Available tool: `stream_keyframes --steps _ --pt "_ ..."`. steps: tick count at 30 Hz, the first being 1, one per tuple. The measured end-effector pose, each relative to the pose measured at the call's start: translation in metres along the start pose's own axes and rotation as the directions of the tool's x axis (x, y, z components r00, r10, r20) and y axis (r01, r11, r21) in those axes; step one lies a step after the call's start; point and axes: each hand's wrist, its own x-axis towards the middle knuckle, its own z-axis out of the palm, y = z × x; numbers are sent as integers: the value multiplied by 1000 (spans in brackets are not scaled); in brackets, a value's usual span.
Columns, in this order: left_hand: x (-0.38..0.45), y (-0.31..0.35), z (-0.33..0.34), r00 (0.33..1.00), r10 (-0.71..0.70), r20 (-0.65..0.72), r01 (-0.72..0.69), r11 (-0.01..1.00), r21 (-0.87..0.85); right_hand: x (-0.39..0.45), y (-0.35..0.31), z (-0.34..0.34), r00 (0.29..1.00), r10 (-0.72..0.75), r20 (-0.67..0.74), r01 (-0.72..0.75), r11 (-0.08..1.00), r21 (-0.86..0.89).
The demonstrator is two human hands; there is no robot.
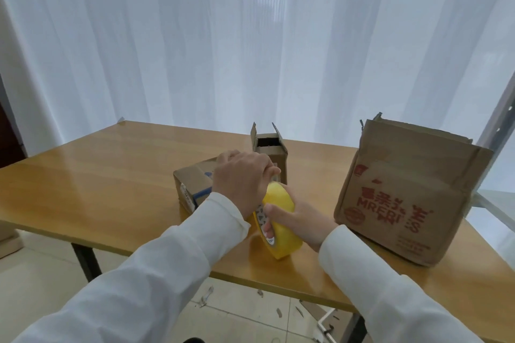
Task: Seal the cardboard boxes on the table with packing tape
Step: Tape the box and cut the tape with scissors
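At centre, the right hand (295, 220) grips a yellow packing tape roll (281, 227) held on edge above the wooden counter (97, 183), while the left hand (241, 179) pinches at the roll's top edge. A small closed cardboard box (192, 185) lies at 10 o'clock from the roll, an open narrow box (274, 149) at 12 o'clock, and a large red-printed box (404, 197), tilted, at 3 o'clock.

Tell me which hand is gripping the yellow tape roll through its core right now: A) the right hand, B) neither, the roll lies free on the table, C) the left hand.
A: the right hand holds the yellow tape roll with fingers through its core, while the left hand pinches at the roll's top edge.
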Motion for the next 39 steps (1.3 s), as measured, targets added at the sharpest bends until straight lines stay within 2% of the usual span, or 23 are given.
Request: stream_keyframes --steps 2,4,6,8,10,12,13,14,16,17,18,21,22,25,27,29,31,33,34,35,36,37,39 --pt "-1 0 4 981 94 -170 -91 995 28 2 3 4 1000 1 -26 -1 1000 -2" --pt "1 4 4 912 203 -357 -196 979 57 6 1 6 998 8 -67 -6 1000 30" --pt "8 10 0 877 267 -400 -269 962 52 15 3 4 992 31 -126 -23 997 70" --pt "13 12 -7 905 261 -336 -261 964 48 20 4 5 989 38 -142 -29 997 66" --pt "21 10 -19 970 180 -162 -175 983 48 18 2 3 994 64 -86 -65 998 -10" --pt "26 5 -29 989 143 -31 -140 987 82 14 -4 -10 994 106 -18 -107 994 -1" --pt "28 2 -33 988 152 -17 -150 984 92 13 -8 -20 991 123 -49 -121 992 40" --pt "29 2 -36 987 157 -9 -156 983 93 14 -9 -33 978 138 -159 -130 990 58" --pt "31 2 -41 987 161 24 -163 981 108 22 2 -58 883 105 -458 -190 971 -145" --pt "32 2 -42 987 159 38 -162 981 108 26 10 -65 855 77 -513 -267 913 -308" --pt "33 0 -41 987 151 48 -155 983 98 29 18 -66 861 81 -502 -352 808 -472" --pt "34 -4 -40 990 126 65 -129 991 39 35 37 -55 899 184 -397 -437 418 -797" --pt "33 -5 -40 990 124 67 -126 992 19 36 39 -52 905 184 -383 -425 354 -833" --pt "32 -7 -39 991 120 66 -121 993 13 37 40 -48 915 126 -384 -404 254 -879" --pt "33 -9 -41 991 109 80 -110 994 10 34 35 -47 921 141 -364 -387 205 -899" --pt "34 -10 -44 990 99 97 -101 995 11 26 28 -51 922 177 -344 -381 263 -886" --pt "34 -11 -44 989 83 119 -82 997 -6 16 21 -63 930 179 -322 -368 467 -804" --pt "34 -11 -46 987 50 154 -40 997 -64 7 8 -77 945 154 -290 -294 791 -536" --pt "34 -10 -46 986 38 165 -22 995 -94 2 -1 -83 951 130 -279 -221 920 -323" --pt "35 -10 -46 985 30 170 -10 993 -115 -2 -11 -89 959 101 -263 -131 986 -99" --pt "35 -9 -46 985 25 169 -4 992 -127 -8 -24 -97 972 70 -226 -52 995 85" --pt "35 -8 -47 986 22 164 0 991 -135 -14 -36 -104 985 37 -169 -4 981 192" --pt "34 -7 -46 988 21 152 0 990 -142 -26 -56 -118 998 37 -54 -28 987 159"
